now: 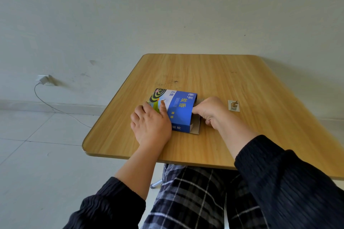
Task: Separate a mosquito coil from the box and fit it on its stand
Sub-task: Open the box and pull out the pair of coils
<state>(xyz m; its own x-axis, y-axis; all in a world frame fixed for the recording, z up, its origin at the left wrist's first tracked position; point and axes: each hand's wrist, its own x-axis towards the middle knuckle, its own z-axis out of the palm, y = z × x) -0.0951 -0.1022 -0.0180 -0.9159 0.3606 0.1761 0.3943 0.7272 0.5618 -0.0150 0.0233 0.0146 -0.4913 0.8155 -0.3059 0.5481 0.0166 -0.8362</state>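
Observation:
A blue mosquito coil box [181,112] lies flat on the wooden table [214,72], its right end open with brown flaps showing. My left hand [151,123] presses down on the box's left part, fingers spread over it. My right hand [210,110] is at the open right end, with fingers reaching inside the box; what they touch is hidden. No coil is visible. A small flat metal stand [234,105] lies on the table just right of my right hand.
The table's near edge runs just above my lap. A white wall stands behind the table. On the left, a charger [43,79] is plugged into a wall socket, with its cable trailing over the tiled floor.

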